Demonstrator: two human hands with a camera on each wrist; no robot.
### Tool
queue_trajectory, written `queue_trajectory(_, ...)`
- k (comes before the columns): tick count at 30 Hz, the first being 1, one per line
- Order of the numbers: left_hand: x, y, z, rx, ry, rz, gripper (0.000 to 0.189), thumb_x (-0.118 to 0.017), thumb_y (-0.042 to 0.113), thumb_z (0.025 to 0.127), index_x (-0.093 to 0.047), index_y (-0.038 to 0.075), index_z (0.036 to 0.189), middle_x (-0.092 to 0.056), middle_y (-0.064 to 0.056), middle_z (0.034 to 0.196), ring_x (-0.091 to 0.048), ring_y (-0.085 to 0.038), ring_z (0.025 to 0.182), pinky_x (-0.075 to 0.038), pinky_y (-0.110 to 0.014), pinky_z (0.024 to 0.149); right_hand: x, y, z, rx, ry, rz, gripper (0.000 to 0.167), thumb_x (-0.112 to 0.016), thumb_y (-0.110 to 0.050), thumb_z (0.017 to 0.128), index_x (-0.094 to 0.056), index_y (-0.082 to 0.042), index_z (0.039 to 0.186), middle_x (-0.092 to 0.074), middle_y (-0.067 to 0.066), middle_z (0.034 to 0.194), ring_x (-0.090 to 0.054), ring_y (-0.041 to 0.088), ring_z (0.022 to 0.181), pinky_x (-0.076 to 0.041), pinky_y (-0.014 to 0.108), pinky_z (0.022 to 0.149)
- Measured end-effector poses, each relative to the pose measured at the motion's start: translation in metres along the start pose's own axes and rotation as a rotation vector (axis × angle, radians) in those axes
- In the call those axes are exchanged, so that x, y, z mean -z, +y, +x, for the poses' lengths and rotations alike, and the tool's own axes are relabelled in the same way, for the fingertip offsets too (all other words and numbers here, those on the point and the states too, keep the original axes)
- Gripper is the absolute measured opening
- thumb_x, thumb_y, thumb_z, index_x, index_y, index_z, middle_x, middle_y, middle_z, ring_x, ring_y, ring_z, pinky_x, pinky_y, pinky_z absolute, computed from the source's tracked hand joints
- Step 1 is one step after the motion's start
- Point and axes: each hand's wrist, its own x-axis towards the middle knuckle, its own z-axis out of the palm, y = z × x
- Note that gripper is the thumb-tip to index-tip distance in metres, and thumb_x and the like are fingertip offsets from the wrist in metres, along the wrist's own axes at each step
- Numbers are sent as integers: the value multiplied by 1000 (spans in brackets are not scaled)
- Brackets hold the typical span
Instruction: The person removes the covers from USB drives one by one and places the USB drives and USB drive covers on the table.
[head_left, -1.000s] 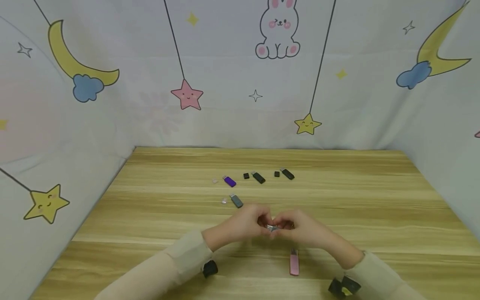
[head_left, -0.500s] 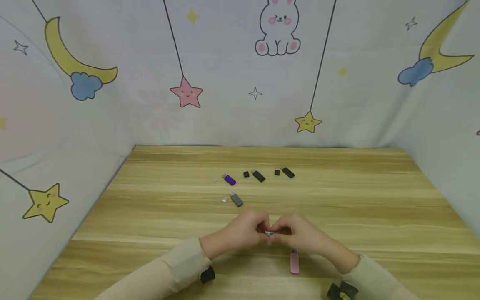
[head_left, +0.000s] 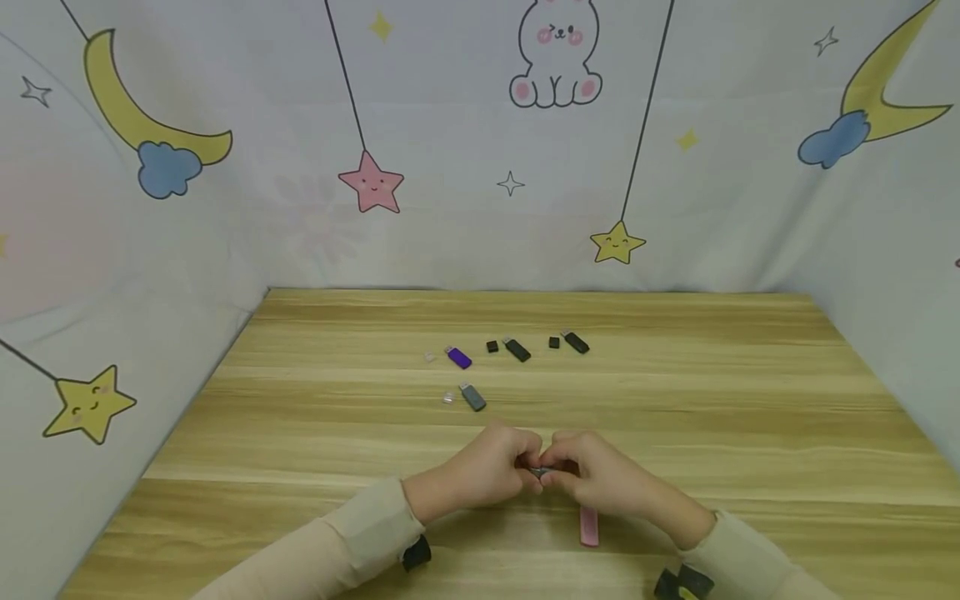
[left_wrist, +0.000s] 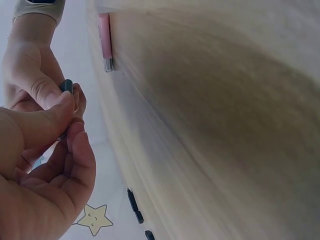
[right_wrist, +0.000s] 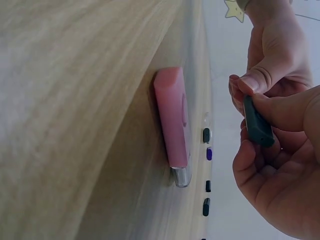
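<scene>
In the head view my left hand [head_left: 486, 467] and right hand [head_left: 618, 479] meet fingertip to fingertip above the table. Between them is a small dark grey-green USB flash drive [right_wrist: 259, 126], plainest in the right wrist view, its body gripped by the right thumb and curled fingers. My left thumb and fingertips pinch its other end; they cover that end, so whether a cap sits there cannot be told. Below the right hand a pink USB flash drive [head_left: 589, 527] lies on the table, its connector end [right_wrist: 182, 177] showing clear and silvery in the right wrist view.
Farther back lie a grey USB flash drive [head_left: 473, 397] beside a clear cap [head_left: 447, 398], and a purple USB flash drive [head_left: 459, 357] beside another clear cap [head_left: 430, 357]. Two black USB flash drives [head_left: 517, 349] lie with black caps [head_left: 492, 347]. Printed cloth walls surround the wooden table [head_left: 712, 400].
Both hands have come slightly nearer the person, still joined at the drive. Less of the held drive shows between the fingertips now. The drives on the table have stayed put.
</scene>
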Motion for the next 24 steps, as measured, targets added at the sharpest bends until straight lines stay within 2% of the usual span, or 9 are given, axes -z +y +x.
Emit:
queue_trajectory(4,0,1,0,-1,3,3,25,-75,-6,78,-54,0,65,-64,-8,65,-42,-1,54,-33,-13,48,1,-2,-1,4,-10,15,12,-64,-5,90,-73,-3,98,-51,-9,75,-45,1,66,-43,20,60)
queue_trajectory(11,1,3,-1,-18,21,19,25,-76,-5,77,-54,-2,64,-62,-12,64,-40,0,53,-32,-13,48,3,-6,-2,2,-1,17,11,-64,-4,91,-73,-4,97,-54,-7,79,-46,3,71,-44,21,65)
queue_trajectory(17,1,3,-1,-29,37,44,24,-75,-5,77,-55,-1,65,-63,-12,65,-42,-1,55,-34,-12,49,3,-8,0,-49,24,-5,12,-66,-5,89,-73,1,98,-58,-6,80,-47,3,71,-45,21,64)
queue_trajectory(24,1,2,1,-54,41,56,22,-75,-5,78,-57,0,66,-65,-10,66,-43,3,56,-37,-12,49,7,-11,0,-84,-2,9,17,-65,-7,90,-72,4,102,-57,-4,79,-46,2,68,-44,20,61)
